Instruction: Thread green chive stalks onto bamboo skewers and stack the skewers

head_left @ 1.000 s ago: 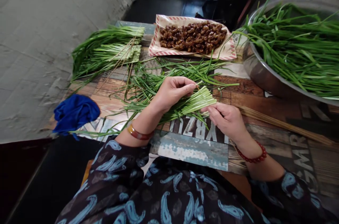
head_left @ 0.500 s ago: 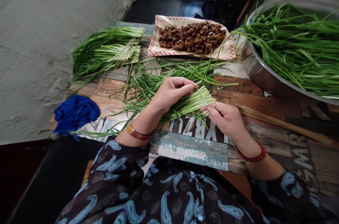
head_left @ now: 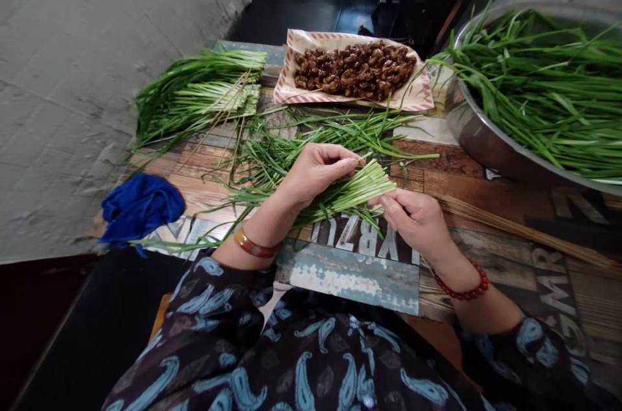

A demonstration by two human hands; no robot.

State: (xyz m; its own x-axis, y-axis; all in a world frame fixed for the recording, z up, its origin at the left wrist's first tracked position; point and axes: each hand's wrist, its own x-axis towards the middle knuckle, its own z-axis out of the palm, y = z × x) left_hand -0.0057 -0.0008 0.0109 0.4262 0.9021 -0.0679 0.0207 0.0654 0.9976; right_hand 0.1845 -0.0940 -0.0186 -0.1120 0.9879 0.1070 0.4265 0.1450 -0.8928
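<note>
A bundle of green stalks (head_left: pixel 362 188) with pale cut ends lies in front of me on the patterned table (head_left: pixel 350 278). My left hand (head_left: pixel 323 171) is closed at the upper side of the bundle, thumb and index finger pinched together near its pale ends; what they pinch is too small to name. At the lower right corner of the bundle, my right hand (head_left: pixel 415 216) is closed, its fingertips at the stalk ends. Loose green leaves (head_left: pixel 340 129) are spread behind my left hand.
Stacked green bundles (head_left: pixel 204 96) lie back left, a paper-lined tray (head_left: pixel 408 100) of brown glossy pieces at the back. A metal bowl (head_left: pixel 466 139) of greens stands right. Thin sticks (head_left: pixel 525 229) lie beyond my right hand, a blue cloth (head_left: pixel 143 203) at the left edge.
</note>
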